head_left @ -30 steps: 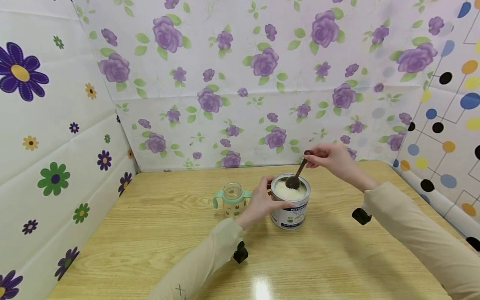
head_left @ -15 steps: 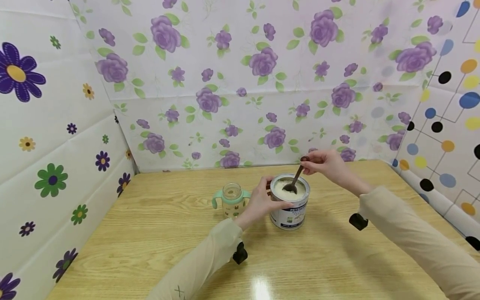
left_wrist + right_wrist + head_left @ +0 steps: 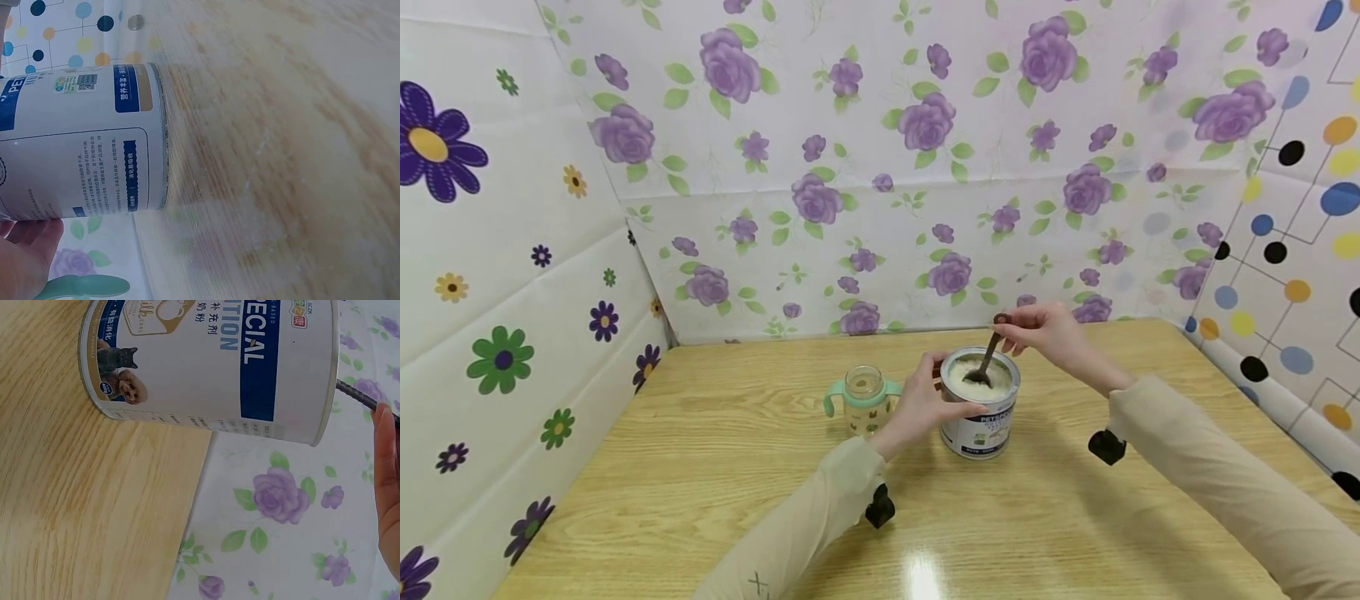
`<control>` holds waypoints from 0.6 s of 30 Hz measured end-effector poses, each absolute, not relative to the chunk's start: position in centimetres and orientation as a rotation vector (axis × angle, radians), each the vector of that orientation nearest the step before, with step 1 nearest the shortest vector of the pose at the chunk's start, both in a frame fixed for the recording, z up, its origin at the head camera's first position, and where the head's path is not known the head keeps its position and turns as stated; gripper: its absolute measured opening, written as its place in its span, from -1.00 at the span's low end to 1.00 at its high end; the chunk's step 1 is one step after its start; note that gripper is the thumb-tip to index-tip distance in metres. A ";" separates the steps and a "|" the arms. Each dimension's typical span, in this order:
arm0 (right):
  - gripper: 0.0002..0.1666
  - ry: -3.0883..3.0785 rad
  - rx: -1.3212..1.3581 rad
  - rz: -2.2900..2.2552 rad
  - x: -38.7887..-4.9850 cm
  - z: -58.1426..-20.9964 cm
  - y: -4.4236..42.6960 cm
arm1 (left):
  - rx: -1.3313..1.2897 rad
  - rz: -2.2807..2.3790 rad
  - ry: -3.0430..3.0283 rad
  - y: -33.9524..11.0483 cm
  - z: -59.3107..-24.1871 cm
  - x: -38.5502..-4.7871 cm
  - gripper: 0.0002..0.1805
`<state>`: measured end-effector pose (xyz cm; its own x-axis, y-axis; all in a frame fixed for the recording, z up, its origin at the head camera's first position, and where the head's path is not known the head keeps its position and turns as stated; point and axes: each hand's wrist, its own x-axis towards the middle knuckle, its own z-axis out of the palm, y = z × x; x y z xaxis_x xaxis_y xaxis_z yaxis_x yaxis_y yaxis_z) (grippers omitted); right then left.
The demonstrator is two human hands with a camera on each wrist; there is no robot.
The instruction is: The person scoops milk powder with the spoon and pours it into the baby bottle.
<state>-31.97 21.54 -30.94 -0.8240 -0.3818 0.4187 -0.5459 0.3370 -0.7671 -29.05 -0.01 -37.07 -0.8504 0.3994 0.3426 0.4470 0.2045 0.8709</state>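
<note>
Seemingly steadied, the round white-and-blue metal tin (image 3: 979,435) was gripped at left by the left hand (image 3: 923,404), the dark-brown spoon (image 3: 988,362) pinched by the right hand (image 3: 1047,337)!

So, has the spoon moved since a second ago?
Yes: against the tin in the head view, the spoon has moved down and toward picture left, its bowl now partly in the powder.
</note>
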 end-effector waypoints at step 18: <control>-0.80 -2.458 0.789 1.725 -33.3 -32.7 22.0 | -0.862 -1.766 -2.390 0.0 -36.9 -28.8 -0.18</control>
